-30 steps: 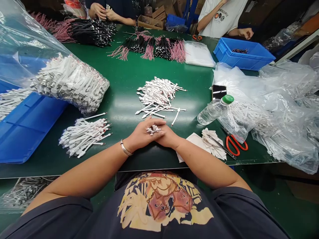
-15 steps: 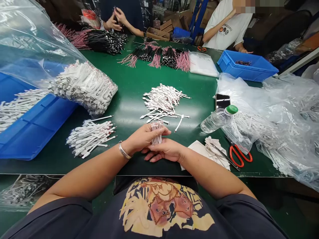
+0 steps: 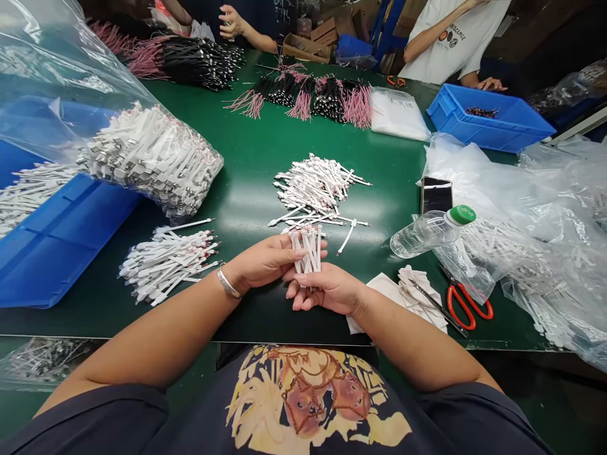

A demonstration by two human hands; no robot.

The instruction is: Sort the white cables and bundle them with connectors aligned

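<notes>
The left hand (image 3: pixel 263 262) and right hand (image 3: pixel 329 291) are together, clamped on a small bundle of white cables (image 3: pixel 308 251). Relative to the hands, a loose cable pile (image 3: pixel 317 186) lies at 12 o'clock, and scissors (image 3: pixel 467 305) at 3 o'clock.

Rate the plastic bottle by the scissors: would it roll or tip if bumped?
It would probably roll: the plastic bottle lies on its round side on the smooth green bench. It shows no visible liquid, so it is likely light and easily pushed. The clear bag at its neck might slow it slightly.
</notes>
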